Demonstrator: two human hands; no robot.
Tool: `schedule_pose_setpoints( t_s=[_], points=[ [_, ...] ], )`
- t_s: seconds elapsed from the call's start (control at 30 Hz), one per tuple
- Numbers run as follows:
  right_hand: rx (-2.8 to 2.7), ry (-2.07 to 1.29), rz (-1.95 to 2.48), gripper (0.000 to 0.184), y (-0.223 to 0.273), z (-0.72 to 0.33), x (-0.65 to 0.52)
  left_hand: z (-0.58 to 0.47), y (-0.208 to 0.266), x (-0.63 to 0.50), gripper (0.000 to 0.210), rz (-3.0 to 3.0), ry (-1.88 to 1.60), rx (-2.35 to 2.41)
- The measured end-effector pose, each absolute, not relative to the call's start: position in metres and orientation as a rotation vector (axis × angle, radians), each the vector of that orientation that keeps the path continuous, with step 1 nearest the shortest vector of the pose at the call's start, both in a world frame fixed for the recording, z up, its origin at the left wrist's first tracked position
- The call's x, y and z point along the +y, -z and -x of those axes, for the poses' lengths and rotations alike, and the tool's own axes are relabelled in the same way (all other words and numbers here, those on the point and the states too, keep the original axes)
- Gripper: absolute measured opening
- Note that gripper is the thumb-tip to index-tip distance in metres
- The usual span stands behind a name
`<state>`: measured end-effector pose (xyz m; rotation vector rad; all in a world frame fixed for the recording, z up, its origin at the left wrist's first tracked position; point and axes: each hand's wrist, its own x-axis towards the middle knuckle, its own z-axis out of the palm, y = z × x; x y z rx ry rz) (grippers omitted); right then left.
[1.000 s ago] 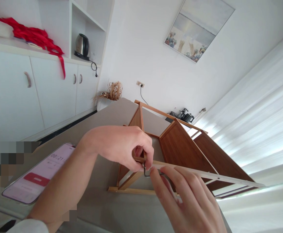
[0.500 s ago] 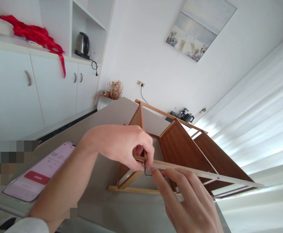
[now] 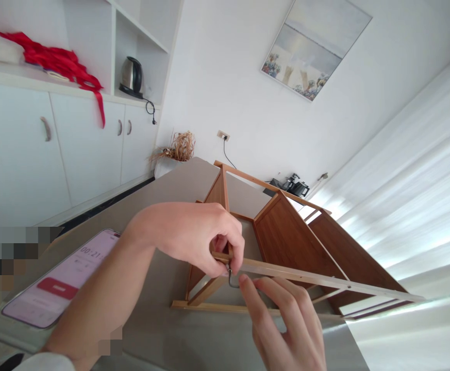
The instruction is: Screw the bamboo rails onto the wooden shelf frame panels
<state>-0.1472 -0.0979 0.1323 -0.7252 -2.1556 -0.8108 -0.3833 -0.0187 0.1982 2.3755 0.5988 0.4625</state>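
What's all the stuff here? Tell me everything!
Table: 1, grey, lower middle.
Wooden rack: 1, brown, on table.
Bent metal tool: 1, grey, at rack edge.
Phone: 1, pinkish screen, table's left.
Cabinet: 1, white, upper left.
Cloth: 1, red, on cabinet.
Kettle: 1, silver and black, cabinet shelf.
Dried plant: 1, tan, beyond table.
Wall: 1, white, behind.
Socket: 1, cream, on wall.
Framed picture: 1, pale, on wall.
Appliances: count unclear, black, behind rack.
Curtain: 1, white, right.
Left hand: 1, bare, holding rack edge.
Right hand: 1, bare, near tool.

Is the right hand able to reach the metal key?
Probably yes: the right hand is beside the metal key, whose lower bend is uncovered; the left hand is at its top.
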Motion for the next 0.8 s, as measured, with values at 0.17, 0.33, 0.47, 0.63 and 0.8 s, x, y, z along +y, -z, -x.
schedule_pose_setpoints(
  t_s=[0.17,0.33,0.47,0.63,0.8],
  points=[
    [-2.209,0.736,0.741,0.027,-0.136,0.145,-0.104,0.383,-0.197,-0.018,0.014,-2.373,-0.480,0.599],
    [-2.203,0.780,0.751,0.031,-0.137,0.146,-0.103,0.383,-0.198,-0.019,0.015,-2.379,-0.470,0.609],
    [-2.175,0.792,0.726,0.037,-0.142,0.147,-0.099,0.384,-0.199,-0.019,0.015,-2.377,-0.463,0.610],
    [-2.247,0.819,0.758,0.034,-0.154,0.148,-0.102,0.383,-0.199,-0.019,0.015,-2.369,-0.464,0.611],
    [-2.307,0.827,0.718,0.033,-0.162,0.147,-0.100,0.383,-0.199,-0.018,0.014,-2.379,-0.457,0.610]
  ],
)
